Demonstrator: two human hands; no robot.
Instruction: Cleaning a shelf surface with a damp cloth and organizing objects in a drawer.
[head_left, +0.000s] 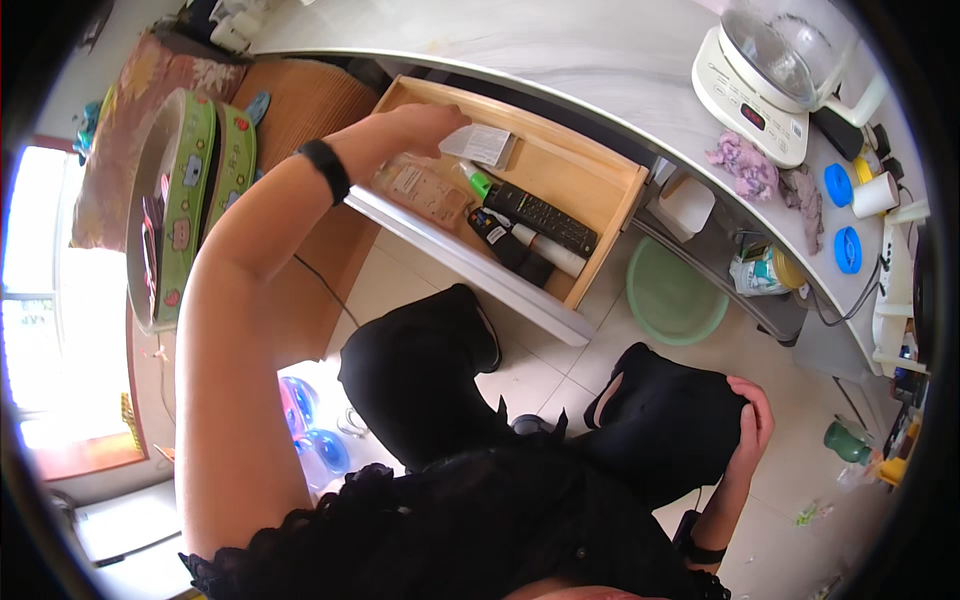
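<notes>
My left hand (429, 129) reaches into the far left part of a pulled-out wooden drawer (577, 154). Its fingers are at the corner of a small flat white box (480, 144) that bears printing; whether they grip it cannot be made out. Near that hand lies a clear pinkish phone case (431, 191). A green-and-white tube (475, 178), a black remote control (541, 217), a second dark remote (499, 238) and a white cylindrical bottle (551, 253) lie further right in the drawer. My right hand (752, 420) rests on my right knee, holding nothing.
Above the drawer runs a marbled white countertop (525, 52) with a white electric kettle base (750, 112), crumpled cloth (742, 165) and blue lids (847, 250). A green basin (675, 292) stands on the tiled floor. Green patterned containers (180, 202) stand on the wooden cabinet (300, 97) at left.
</notes>
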